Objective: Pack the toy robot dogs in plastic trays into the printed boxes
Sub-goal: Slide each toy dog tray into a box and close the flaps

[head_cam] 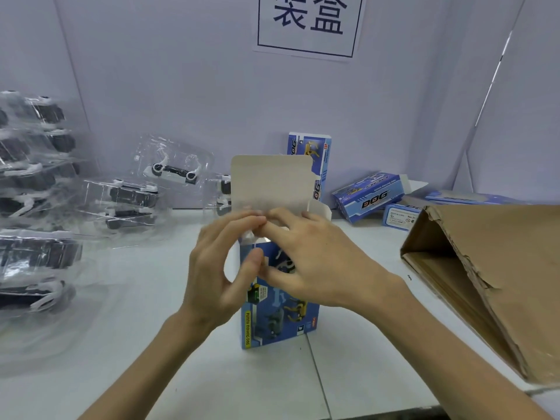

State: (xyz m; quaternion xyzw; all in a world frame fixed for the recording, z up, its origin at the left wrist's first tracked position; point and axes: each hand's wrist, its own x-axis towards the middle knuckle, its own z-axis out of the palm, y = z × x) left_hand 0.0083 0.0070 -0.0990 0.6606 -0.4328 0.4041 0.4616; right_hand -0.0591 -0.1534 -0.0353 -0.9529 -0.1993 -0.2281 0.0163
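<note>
I read the left hand (pixel 221 268) as a closed grip on the printed box (pixel 272 322). Its fingertips curl onto the upper left edge at the mouth and its thumb presses the front face below them. The right hand (pixel 315 259) reaches across the front of the same box. Its fingers bend over the rim at the open top and its thumb lies against the front panel, so that grip has the box as well.

The box stands upright on the table (pixel 151 344), near the middle and close to me. Its lid flap (pixel 269 183) is raised straight up behind the fingertips. A white-and-black shape shows on the front under the right hand, but I cannot tell whether it is print or the toy itself.

Just behind, a second printed box (pixel 315 153) stands upright against the wall. To its right a third box (pixel 369 195) lies on its side, with flattened boxes (pixel 403 216) beside it. Toy robot dogs in clear plastic trays are stacked at the far left (pixel 36 177), and one more tray (pixel 172 165) leans on the wall. A torn cardboard carton (pixel 485 283) lies open on its side at the right. A paper sign (pixel 309 22) hangs above.
</note>
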